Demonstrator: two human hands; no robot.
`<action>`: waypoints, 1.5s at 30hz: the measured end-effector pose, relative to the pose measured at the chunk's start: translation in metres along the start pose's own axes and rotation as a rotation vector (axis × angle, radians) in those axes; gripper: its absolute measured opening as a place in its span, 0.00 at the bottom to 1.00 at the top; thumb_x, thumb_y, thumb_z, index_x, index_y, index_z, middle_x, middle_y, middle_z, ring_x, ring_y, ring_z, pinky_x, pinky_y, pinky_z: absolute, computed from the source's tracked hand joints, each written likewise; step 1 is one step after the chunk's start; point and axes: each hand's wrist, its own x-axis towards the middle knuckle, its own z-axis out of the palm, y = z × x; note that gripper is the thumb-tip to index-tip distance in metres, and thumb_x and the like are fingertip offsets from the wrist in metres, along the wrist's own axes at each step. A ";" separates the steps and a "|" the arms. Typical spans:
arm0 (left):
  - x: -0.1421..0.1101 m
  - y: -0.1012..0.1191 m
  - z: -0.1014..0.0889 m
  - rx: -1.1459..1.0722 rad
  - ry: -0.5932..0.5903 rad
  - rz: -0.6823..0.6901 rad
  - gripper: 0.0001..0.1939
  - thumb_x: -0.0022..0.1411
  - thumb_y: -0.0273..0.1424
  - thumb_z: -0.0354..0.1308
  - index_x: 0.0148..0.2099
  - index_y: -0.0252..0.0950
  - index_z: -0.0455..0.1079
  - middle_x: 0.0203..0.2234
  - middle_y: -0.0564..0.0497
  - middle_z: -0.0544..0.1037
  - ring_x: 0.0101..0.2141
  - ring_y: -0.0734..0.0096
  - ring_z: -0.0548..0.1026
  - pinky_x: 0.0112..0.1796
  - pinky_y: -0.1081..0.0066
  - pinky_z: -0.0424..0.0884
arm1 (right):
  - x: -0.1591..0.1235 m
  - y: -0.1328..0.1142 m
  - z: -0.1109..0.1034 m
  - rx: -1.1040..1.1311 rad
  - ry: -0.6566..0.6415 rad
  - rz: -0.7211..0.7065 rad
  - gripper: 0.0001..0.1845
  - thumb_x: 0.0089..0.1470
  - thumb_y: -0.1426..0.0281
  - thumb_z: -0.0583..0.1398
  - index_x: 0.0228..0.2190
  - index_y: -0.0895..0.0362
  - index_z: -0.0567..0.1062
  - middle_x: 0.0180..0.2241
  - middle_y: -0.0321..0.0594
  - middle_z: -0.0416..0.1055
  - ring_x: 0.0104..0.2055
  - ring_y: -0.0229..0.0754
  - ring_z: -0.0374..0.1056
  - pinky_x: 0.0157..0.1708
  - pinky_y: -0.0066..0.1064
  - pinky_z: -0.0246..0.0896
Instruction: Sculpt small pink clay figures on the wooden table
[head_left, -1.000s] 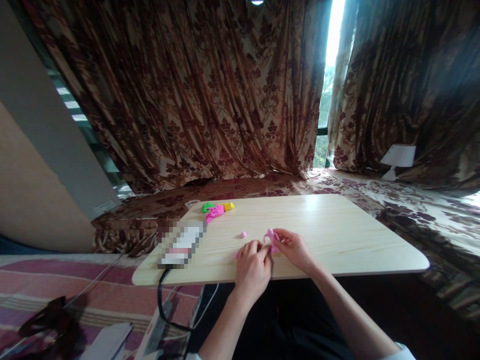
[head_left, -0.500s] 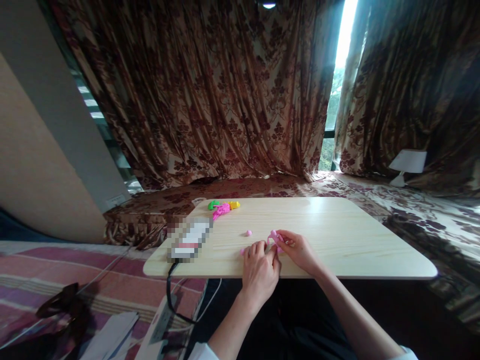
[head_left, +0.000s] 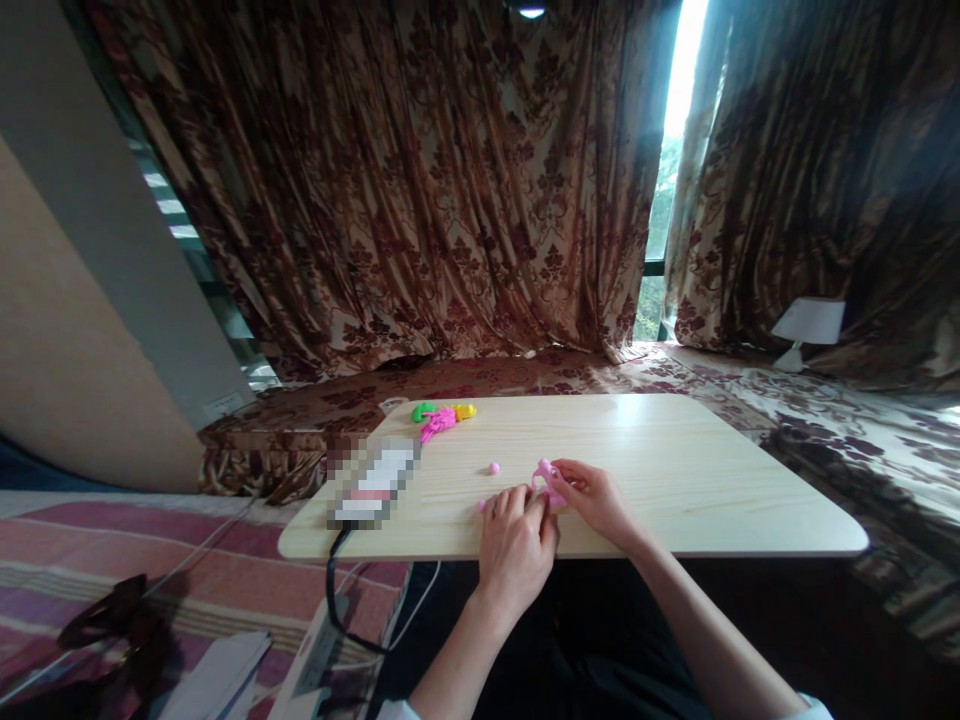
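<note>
A light-pink piece that looks like modelling clay (head_left: 545, 469) stands at the front middle of the table, with a curved strand arching from its top. My right hand (head_left: 592, 497) pinches its right side between thumb and fingers. My left hand (head_left: 516, 535) lies low over the tabletop, its curled fingers pressed on the left base of the same pink piece and hiding much of it. A small pink bit (head_left: 481, 506) peeks out left of those fingers. Just beyond them rests a little pink ball (head_left: 494, 468), untouched.
The pale wooden table (head_left: 675, 460) bears green (head_left: 423, 411), bright-pink (head_left: 438, 424) and yellow (head_left: 466, 411) items at its far left. A blurred-out device (head_left: 373, 485) with a black cable (head_left: 331, 590) lies near the left edge. Patterned curtains (head_left: 450, 200) and a white lamp (head_left: 808, 322) stand behind.
The view has shifted slightly. Both hands stay at the pink piece with only small finger movements, and the pink ball has not moved on the table.
</note>
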 end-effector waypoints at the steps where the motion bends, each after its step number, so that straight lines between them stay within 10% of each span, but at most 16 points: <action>1: 0.000 0.000 0.000 -0.001 0.002 -0.002 0.12 0.60 0.30 0.47 0.45 0.41 0.68 0.39 0.47 0.69 0.43 0.61 0.65 0.44 0.62 0.59 | 0.000 0.001 -0.002 0.018 0.025 0.016 0.18 0.52 0.60 0.56 0.42 0.57 0.73 0.38 0.41 0.75 0.38 0.44 0.71 0.37 0.33 0.66; 16: -0.002 -0.003 0.004 -0.113 0.031 -0.023 0.12 0.59 0.30 0.49 0.44 0.40 0.69 0.38 0.46 0.71 0.42 0.61 0.68 0.44 0.60 0.61 | 0.002 -0.012 0.001 -0.072 0.059 -0.042 0.17 0.49 0.60 0.59 0.39 0.57 0.74 0.31 0.39 0.75 0.33 0.41 0.69 0.31 0.29 0.63; 32: 0.047 -0.013 0.038 -1.138 -0.046 -0.547 0.16 0.50 0.41 0.58 0.34 0.33 0.72 0.21 0.50 0.75 0.20 0.72 0.71 0.19 0.76 0.66 | -0.002 -0.001 -0.008 0.302 0.067 -0.028 0.19 0.46 0.62 0.62 0.41 0.57 0.72 0.37 0.42 0.74 0.38 0.43 0.70 0.39 0.35 0.66; 45: 0.039 -0.017 0.035 -1.392 0.070 -0.526 0.14 0.48 0.37 0.61 0.35 0.33 0.73 0.28 0.49 0.78 0.30 0.70 0.75 0.33 0.72 0.71 | -0.005 -0.012 -0.017 0.182 0.056 0.088 0.17 0.53 0.59 0.54 0.36 0.58 0.74 0.33 0.40 0.74 0.36 0.41 0.68 0.33 0.28 0.63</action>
